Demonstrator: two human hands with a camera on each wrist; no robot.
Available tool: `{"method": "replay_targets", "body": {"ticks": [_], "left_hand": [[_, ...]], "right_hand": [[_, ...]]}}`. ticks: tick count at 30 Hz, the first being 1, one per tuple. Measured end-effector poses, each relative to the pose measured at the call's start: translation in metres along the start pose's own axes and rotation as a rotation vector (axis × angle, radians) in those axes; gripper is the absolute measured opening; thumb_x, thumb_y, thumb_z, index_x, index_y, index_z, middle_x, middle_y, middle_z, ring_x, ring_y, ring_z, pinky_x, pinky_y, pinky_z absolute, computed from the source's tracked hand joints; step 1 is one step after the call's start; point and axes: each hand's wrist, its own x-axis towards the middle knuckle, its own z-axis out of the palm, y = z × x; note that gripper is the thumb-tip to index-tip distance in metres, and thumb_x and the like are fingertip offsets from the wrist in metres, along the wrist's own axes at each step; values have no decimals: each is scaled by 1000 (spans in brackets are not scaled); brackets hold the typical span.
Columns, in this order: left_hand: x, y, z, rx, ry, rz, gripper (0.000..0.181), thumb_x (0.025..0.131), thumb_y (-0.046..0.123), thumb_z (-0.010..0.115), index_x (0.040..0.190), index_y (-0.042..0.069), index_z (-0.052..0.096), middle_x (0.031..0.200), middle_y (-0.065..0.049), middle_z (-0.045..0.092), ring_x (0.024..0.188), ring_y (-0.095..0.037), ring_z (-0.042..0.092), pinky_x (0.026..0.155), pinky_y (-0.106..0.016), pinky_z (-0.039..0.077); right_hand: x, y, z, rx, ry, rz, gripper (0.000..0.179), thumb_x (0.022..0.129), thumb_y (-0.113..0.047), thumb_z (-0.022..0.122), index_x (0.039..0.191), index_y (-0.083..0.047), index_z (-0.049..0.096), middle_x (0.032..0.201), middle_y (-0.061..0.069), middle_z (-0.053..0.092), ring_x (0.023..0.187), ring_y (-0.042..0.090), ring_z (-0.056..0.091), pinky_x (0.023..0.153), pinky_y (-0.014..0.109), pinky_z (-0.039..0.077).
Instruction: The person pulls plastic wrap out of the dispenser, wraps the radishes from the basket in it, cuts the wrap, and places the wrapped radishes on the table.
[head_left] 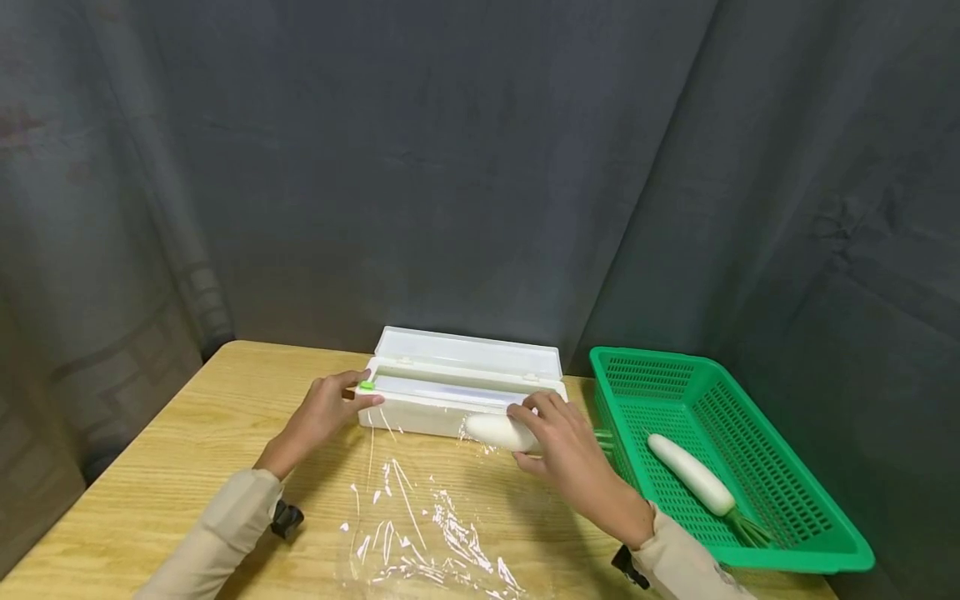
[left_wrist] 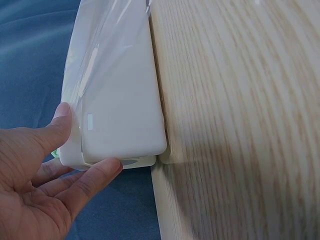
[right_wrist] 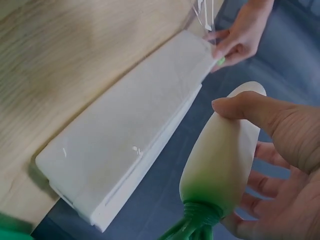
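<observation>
"Holding anything, the person's right hand [head_left: 566, 442]?"

"Yes: a smooth, white, tapering radish with green stalks [head_left: 495, 431]. The thumb bends over one side and the fingers curl behind, parted only by its thickness. Its pale tip points left, its stalks right, toward a basket."

"Where is it?"

"In front of the right half of a long, white, box-shaped wrap dispenser [head_left: 412, 419], which stands near the far edge of a pale wood-grained table [head_left: 247, 387]. In the right wrist view, the radish looks apart from the dispenser. I cannot tell whether it touches the film."

"Which film?"

"A clear, shiny sheet of plastic film [head_left: 450, 533]. It hangs over the dispenser's front and spreads, creased, on the table toward the person. The dispenser's white lid [head_left: 465, 354] is tipped back, showing a pale roll inside."

"And the left hand [head_left: 322, 408]?"

"It grips the dispenser's left end, beside a small bright-green tab [head_left: 367, 386]. Thumb and forefinger stand apart, pressing the corner between them; the other fingers bend around the end."

"What else is around?"

"At right, a rectangular, green plastic basket with slotted sides [head_left: 678, 417] holds a second white radish [head_left: 693, 475], lying slanted with its stalks toward the person. Behind everything hangs a dark grey curtain [head_left: 412, 167]. Both arms wear beige sleeves [head_left: 232, 517]."
</observation>
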Motion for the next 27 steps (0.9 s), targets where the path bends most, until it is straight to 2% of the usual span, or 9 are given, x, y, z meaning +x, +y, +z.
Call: {"method": "replay_targets", "body": {"ticks": [6,11,15,21,27], "left_hand": [[0,1,1,-9,1,5,55,95,18,79,136,-13,60,134,-32,64,104,-43,72,79,-43,62],[-1,1,0,-4,1,10,56,95,19,79,136,-14,60,136,-32,63,105,-44,72,81,-46,62],[0,2,1,-6,-1,13,56,95,20,79,136,-14,60,135,-32,63,104,-44,72,80,-43,62],[-1,4,0,5,0,9,57,95,20,79,136,-14,60,136,-32,63,104,-43,73,78,-42,62],[-2,4,-2,6,1,22,57,95,20,79,136,-15,60,137,-33,62,105,-46,72,82,-48,62]], "right_hand": [[-2,-11,9,-36,-8,-4,57,65,-17,101,113,-13,73,104,4,66,93,22,60,73,38,51],[-3,-22,14,57,-85,23,54,69,-18,99,116,-10,73,106,4,68,91,19,59,74,37,51],[-4,-29,17,141,-143,32,52,72,-18,97,118,-8,74,108,4,69,93,19,61,76,36,53],[-3,-42,28,251,-216,8,52,74,-20,95,120,-7,75,106,4,68,94,17,61,76,29,54],[-4,-57,43,262,-303,-41,48,77,-25,93,120,-11,75,108,2,67,94,13,60,76,23,49]]}}
